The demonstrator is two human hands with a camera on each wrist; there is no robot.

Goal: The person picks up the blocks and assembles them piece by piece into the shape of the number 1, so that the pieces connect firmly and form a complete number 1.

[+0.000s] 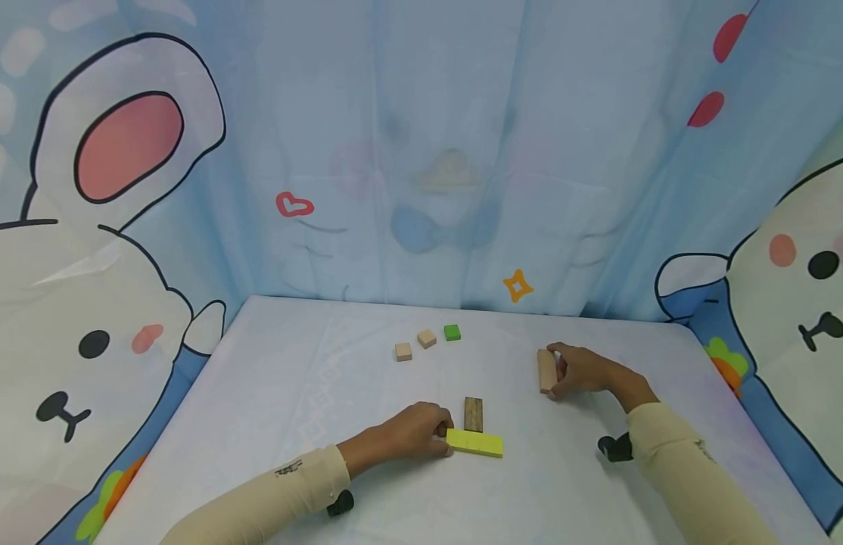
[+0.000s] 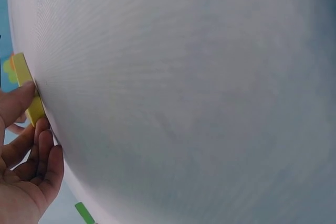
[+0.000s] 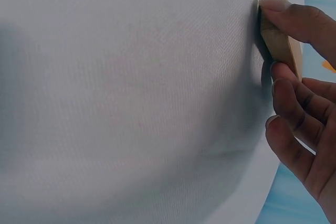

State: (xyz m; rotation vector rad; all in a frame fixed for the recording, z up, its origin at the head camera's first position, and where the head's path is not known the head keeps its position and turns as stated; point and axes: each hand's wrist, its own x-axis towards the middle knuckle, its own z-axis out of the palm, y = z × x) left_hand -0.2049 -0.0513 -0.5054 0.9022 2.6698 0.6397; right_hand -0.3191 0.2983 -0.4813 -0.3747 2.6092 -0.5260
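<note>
At the near middle of the table, my left hand pinches the left end of a yellow block. In the left wrist view, thumb and fingers lie on either side of that yellow block. Just behind it lies a dark brown wooden block, pointing away from me. Farther right, my right hand holds a plain wooden block between thumb and fingers. The right wrist view shows the thumb across one part of this wooden block and a fingertip near its other end.
Toward the back of the white table sit two small plain wooden cubes, the left cube and the middle cube, beside a green cube. A blue printed curtain hangs behind and along both sides.
</note>
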